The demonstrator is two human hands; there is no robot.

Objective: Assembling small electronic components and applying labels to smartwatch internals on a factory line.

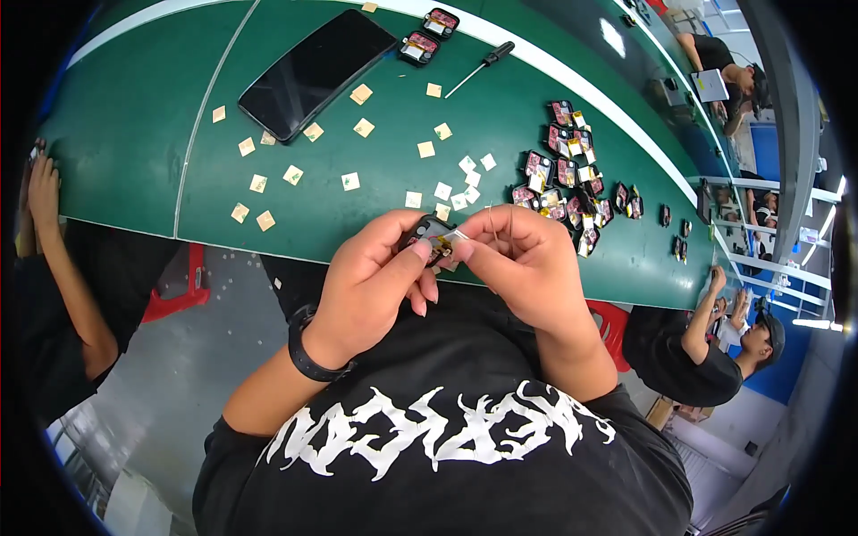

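Observation:
My left hand [375, 272] is closed around a small black electronic case [435, 230], its inside with red and yellow parts turned up. Close against it on the right, the fingers of my right hand [527, 255] are pinched together. A small whitish piece [459, 235] shows at those fingertips, and a thin pale line runs along the fingers; what exactly I grip there is too small to tell. Just beyond my hands lie several small white square pads [442, 191]. To the right is a heap of similar opened cases [563, 174] with red boards and silver-and-yellow parts.
On the green table [295, 201] lie a black smartphone [317, 73], a screwdriver [483, 68], two opened cases [429, 37] and scattered tan square pads [364, 128]. A few small black parts [684, 237] sit far right. Co-workers sit left [67, 268] and right [706, 353].

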